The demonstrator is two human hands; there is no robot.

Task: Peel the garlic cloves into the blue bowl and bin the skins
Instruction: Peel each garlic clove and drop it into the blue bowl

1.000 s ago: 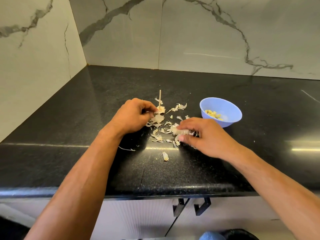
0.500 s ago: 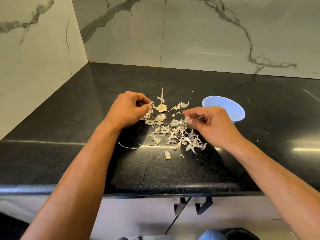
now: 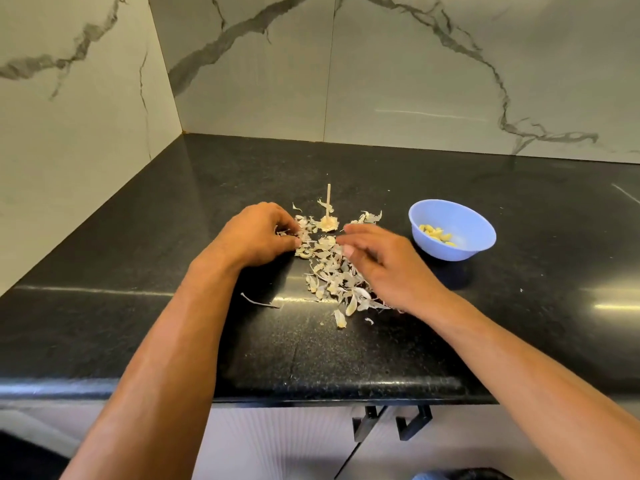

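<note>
Gathering skins; peeling looks done

Since half a second ago the right hand (image 3: pixel 388 268) has left the bowl (image 3: pixel 452 230), right of centre with the cloves (image 3: pixel 437 233) inside, fingers now loosely spread over the skins (image 3: pixel 332 271) at centre; left hand (image 3: pixel 258 233) still curls around scraps there.

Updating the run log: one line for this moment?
left hand: gripping skins | right hand: open above pile | bowl: peeled cloves inside | skins not binned
</note>
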